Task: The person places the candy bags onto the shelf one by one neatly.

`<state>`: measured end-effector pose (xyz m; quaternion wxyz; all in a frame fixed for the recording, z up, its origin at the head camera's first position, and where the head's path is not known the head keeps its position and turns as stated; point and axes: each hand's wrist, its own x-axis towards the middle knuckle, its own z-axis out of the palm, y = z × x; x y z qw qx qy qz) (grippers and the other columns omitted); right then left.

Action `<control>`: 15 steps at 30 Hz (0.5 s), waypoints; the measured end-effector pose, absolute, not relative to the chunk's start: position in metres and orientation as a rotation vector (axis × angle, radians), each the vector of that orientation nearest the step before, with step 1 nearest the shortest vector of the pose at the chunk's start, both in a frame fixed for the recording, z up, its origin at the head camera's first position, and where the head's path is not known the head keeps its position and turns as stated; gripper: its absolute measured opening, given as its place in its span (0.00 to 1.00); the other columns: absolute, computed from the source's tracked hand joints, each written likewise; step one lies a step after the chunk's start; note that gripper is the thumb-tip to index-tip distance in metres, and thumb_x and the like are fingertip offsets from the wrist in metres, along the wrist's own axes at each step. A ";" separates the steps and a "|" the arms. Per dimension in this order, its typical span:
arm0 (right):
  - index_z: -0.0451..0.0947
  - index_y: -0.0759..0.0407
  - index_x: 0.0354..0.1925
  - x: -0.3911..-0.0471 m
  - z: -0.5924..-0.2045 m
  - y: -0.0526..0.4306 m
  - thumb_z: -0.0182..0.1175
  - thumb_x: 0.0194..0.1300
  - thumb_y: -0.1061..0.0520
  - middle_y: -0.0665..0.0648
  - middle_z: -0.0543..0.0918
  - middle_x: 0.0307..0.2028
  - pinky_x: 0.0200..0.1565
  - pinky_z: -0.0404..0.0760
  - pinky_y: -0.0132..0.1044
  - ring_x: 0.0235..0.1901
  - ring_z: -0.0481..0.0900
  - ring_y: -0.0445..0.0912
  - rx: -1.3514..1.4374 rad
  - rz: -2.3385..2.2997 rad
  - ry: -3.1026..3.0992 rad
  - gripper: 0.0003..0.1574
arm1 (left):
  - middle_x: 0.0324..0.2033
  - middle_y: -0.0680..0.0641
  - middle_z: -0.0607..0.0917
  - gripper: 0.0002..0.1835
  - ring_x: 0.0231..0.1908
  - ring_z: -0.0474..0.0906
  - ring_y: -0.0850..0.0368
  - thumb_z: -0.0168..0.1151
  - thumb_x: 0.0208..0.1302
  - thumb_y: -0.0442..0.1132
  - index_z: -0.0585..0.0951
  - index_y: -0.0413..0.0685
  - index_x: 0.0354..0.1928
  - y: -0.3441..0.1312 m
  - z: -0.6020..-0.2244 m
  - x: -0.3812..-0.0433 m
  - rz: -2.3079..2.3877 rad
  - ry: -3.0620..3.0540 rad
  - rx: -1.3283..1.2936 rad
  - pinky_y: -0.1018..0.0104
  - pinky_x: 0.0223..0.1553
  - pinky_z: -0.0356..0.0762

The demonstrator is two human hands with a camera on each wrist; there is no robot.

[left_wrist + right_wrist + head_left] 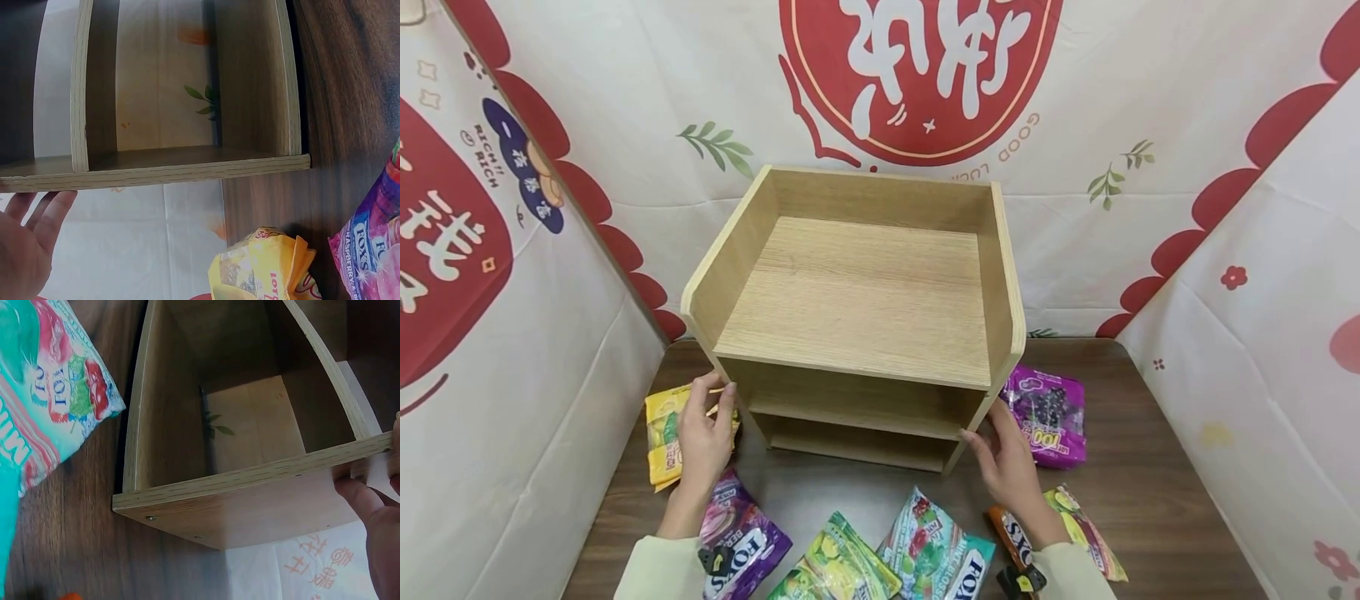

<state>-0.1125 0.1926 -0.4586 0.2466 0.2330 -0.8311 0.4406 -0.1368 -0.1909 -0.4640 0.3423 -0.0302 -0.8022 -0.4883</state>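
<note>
A light wooden shelf unit [865, 292] with a raised rim and two open compartments below stands upright on the dark table. At its left side, my left hand [706, 437] holds the side panel by its front edge; the left wrist view shows fingertips against the outer face. Across from it, my right hand [1013, 467] grips the right panel, with fingers at the edge and on the outer side in the right wrist view. Yellow candy bags [664, 433] lie beside the left hand. A purple grape bag [1052, 417] lies beyond the right hand.
Along the table's [1157, 492] near side lie a purple Fox's berry bag [745, 542], green-yellow lemon bags [842, 567], a teal Fox's bag [936, 546], an orange Fox's bag [1011, 533] and a yellow-pink bag [1086, 533]. Printed white cloth [647, 133] surrounds the back and sides.
</note>
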 end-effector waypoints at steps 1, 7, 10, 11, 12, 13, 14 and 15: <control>0.63 0.76 0.61 -0.114 -0.459 0.194 0.62 0.51 0.80 0.73 0.73 0.50 0.38 0.83 0.35 0.44 0.78 0.60 0.636 1.212 -2.266 0.39 | 0.39 0.40 0.82 0.09 0.38 0.82 0.43 0.57 0.65 0.27 0.77 0.35 0.46 -0.190 -0.464 -0.137 -1.260 -2.094 -0.075 0.84 0.36 0.72; 0.63 0.78 0.59 -0.122 -0.462 0.201 0.61 0.51 0.82 0.72 0.75 0.48 0.40 0.81 0.29 0.42 0.79 0.57 0.670 1.316 -2.230 0.36 | 0.40 0.39 0.80 0.09 0.41 0.81 0.41 0.57 0.67 0.30 0.75 0.36 0.47 -0.185 -0.465 -0.136 -1.235 -2.129 -0.046 0.80 0.34 0.71; 0.63 0.76 0.61 -0.126 -0.463 0.203 0.60 0.52 0.81 0.71 0.74 0.51 0.41 0.81 0.29 0.45 0.79 0.53 0.691 1.330 -2.240 0.37 | 0.41 0.39 0.79 0.09 0.43 0.81 0.40 0.56 0.67 0.30 0.75 0.36 0.48 -0.184 -0.465 -0.134 -1.253 -2.141 -0.036 0.81 0.36 0.70; 0.62 0.75 0.62 -0.127 -0.462 0.205 0.60 0.53 0.81 0.71 0.74 0.51 0.41 0.81 0.29 0.45 0.79 0.52 0.694 1.332 -2.247 0.38 | 0.41 0.39 0.79 0.09 0.44 0.81 0.39 0.56 0.67 0.30 0.75 0.37 0.48 -0.184 -0.465 -0.134 -1.252 -2.145 -0.035 0.82 0.36 0.70; 0.62 0.75 0.62 -0.128 -0.462 0.206 0.60 0.53 0.80 0.71 0.74 0.52 0.41 0.81 0.29 0.46 0.79 0.51 0.694 1.328 -2.254 0.38 | 0.41 0.39 0.79 0.09 0.43 0.81 0.40 0.56 0.67 0.30 0.75 0.37 0.48 -0.183 -0.464 -0.134 -1.247 -2.147 -0.035 0.82 0.36 0.70; 0.61 0.74 0.63 -0.129 -0.462 0.207 0.60 0.53 0.80 0.71 0.73 0.53 0.41 0.81 0.29 0.46 0.79 0.52 0.697 1.330 -2.259 0.39 | 0.40 0.39 0.79 0.09 0.43 0.81 0.40 0.57 0.67 0.30 0.75 0.37 0.47 -0.183 -0.464 -0.134 -1.241 -2.148 -0.039 0.82 0.35 0.71; 0.61 0.74 0.63 -0.130 -0.461 0.208 0.60 0.53 0.80 0.71 0.73 0.52 0.41 0.81 0.30 0.46 0.79 0.52 0.696 1.325 -2.264 0.39 | 0.40 0.39 0.79 0.09 0.42 0.81 0.40 0.57 0.66 0.30 0.75 0.36 0.47 -0.182 -0.464 -0.134 -1.232 -2.147 -0.049 0.82 0.35 0.71; 0.61 0.74 0.63 -0.131 -0.461 0.209 0.60 0.54 0.80 0.71 0.73 0.52 0.41 0.81 0.30 0.45 0.79 0.53 0.694 1.326 -2.271 0.39 | 0.40 0.39 0.79 0.09 0.41 0.81 0.42 0.57 0.66 0.29 0.74 0.36 0.47 -0.181 -0.464 -0.134 -1.224 -2.144 -0.059 0.81 0.35 0.71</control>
